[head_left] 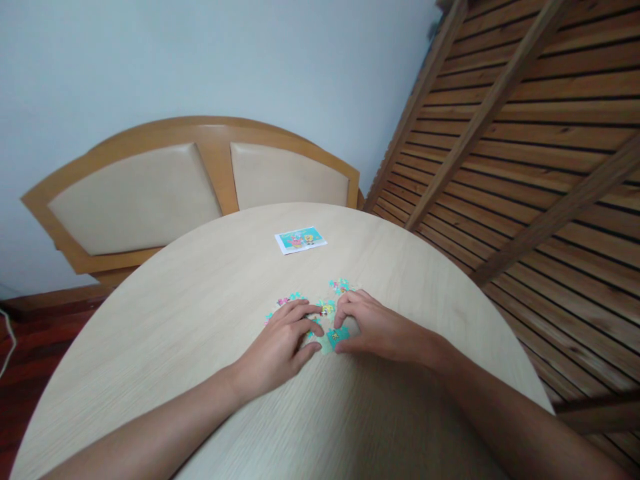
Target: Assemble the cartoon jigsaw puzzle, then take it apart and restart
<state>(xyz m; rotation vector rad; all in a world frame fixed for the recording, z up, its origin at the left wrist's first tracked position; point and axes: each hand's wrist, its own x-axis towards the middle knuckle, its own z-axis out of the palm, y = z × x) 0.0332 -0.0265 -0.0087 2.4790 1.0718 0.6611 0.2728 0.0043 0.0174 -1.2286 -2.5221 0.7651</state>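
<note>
Small jigsaw puzzle pieces in turquoise, pink and yellow lie flat on the table around both hands. My left hand (pixel 287 337) rests low with its fingers spread, the index fingertip touching a yellow-faced piece (pixel 327 308). Beneath and behind that hand are more pieces, partly hidden, among them a pink and turquoise group (pixel 283 302). My right hand (pixel 373 327) is curled, its thumb and fingertips at the edges of a joined turquoise puzzle section (pixel 336 337). Just beyond its knuckles lies a loose cluster of turquoise pieces (pixel 340 286).
A printed picture card (pixel 301 239) with cartoon figures lies farther back on the round, pale wooden table (pixel 200 320). Behind the table stands a wooden-framed padded backrest (pixel 215 133) against the wall. A slatted wooden panel (pixel 525 133) rises at the right.
</note>
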